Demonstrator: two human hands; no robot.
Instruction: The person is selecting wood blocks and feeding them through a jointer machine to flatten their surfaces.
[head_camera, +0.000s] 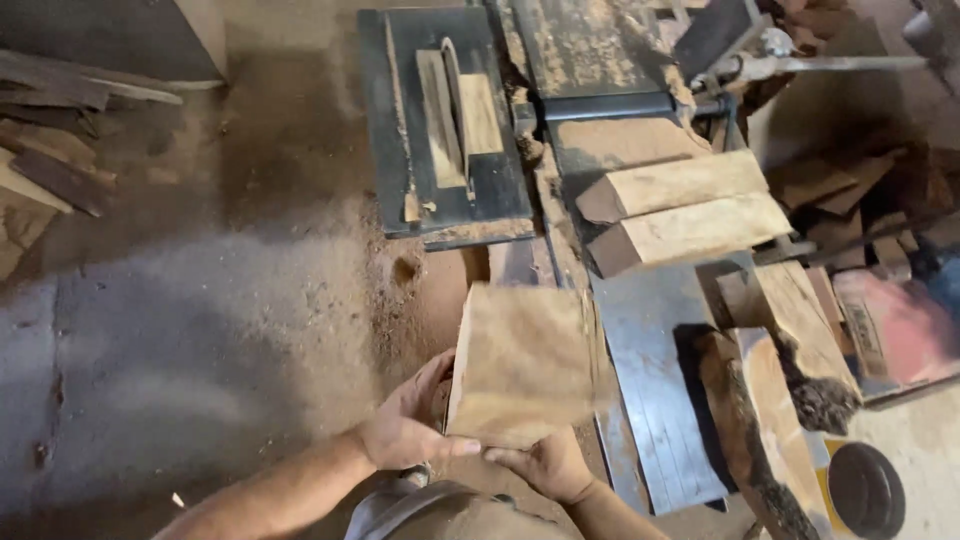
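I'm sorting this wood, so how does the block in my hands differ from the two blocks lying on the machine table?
The held block is squarish, raised off the table by the left hand and right hand. The two lying blocks are long, narrow, paler, resting side by side. All are rough-sawn wood.

pale squarish wood block (520, 365), tilted, held up

Wood block (522, 362) held between both hands: left hand (405, 425) at its left edge, right hand (548, 465) under its near right corner. Table saw (440, 130) stands beyond the block, blade (452, 95) upright in its slot. Planer bed (655, 400) lies just right of the block. Two cut blocks (680, 210) rest side by side on the planer, farther back. Bark-edged slabs (775, 400) lie right of the bed. Scrap boards (50, 150) lie on the floor far left.
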